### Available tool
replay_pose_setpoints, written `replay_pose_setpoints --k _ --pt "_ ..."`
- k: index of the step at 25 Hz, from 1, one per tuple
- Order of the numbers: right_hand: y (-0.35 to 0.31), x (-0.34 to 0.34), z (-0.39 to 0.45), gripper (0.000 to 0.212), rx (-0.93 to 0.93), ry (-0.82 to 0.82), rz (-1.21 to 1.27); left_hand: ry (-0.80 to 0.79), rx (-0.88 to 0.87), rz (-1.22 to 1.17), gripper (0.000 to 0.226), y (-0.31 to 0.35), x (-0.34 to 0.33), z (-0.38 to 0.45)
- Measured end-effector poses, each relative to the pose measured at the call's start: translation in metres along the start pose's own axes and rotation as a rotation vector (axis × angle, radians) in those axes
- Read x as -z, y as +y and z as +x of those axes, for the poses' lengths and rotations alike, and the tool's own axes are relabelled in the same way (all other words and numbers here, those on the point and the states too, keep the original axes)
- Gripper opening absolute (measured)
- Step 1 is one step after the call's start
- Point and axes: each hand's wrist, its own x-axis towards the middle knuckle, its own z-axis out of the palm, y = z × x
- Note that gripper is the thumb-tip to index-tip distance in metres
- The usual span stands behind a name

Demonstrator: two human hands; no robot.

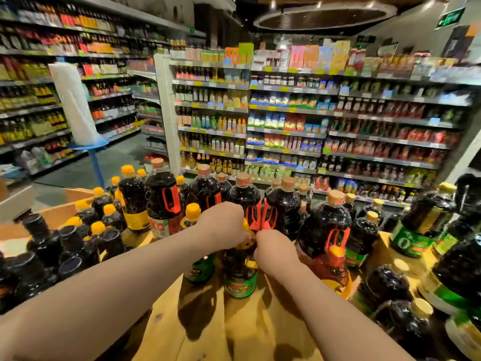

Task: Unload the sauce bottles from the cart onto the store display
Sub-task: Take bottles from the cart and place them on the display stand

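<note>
**Gripping a sauce bottle on the display**

Standing upright on the wooden display top, a green-labelled sauce bottle is held at its neck by both hands: left hand and right hand curl around it. Larger dark bottles stand just behind.

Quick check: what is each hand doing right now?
Left hand: grips the green-label bottle at its neck.
Right hand: grips the same bottle's neck.
</note>
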Motion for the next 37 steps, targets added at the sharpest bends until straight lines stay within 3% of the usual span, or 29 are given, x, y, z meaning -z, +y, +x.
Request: replay_pose_setpoints --k 5,11,14,18,19,23,30,34,37 --pt "0.004 -0.012 0.02 0.021 -0.001 -0.022 0.038 -0.013 0.025 0.002 0.025 -0.006 -0.013 0.023" --pt "0.007 -0.02 0.024 0.031 -0.013 -0.029 0.033 0.006 0.057 0.003 0.032 -0.012 -0.022 0.032" --pt "-0.001 -0.009 0.011 0.023 -0.038 0.026 0.104 0.001 0.066 -0.007 0.037 -0.014 -0.023 0.031" --pt "-0.008 0.013 -0.039 0.023 -0.044 0.173 0.212 0.061 0.074 -0.126 0.071 -0.009 -0.003 0.003" --pt "-0.009 0.017 -0.056 0.021 -0.04 0.184 0.235 0.095 0.058 -0.117 0.07 -0.004 0.004 -0.01" --pt "-0.016 0.03 -0.133 0.025 -0.009 0.248 0.264 0.102 -0.091 -0.043 0.051 0.027 0.024 -0.084" --pt "-0.012 0.05 -0.242 0.024 0.026 0.389 0.071 0.07 -0.265 0.008 0.032 0.055 0.027 -0.184" --pt "-0.033 0.023 -0.309 0.016 -0.145 0.477 -0.142 0.117 -0.479 0.124 0.032 0.074 0.027 -0.233" --pt "-0.063 0.004 -0.363 0.026 -0.298 0.445 -0.244 0.123 -0.736 0.165 0.034 0.082 0.022 -0.274"
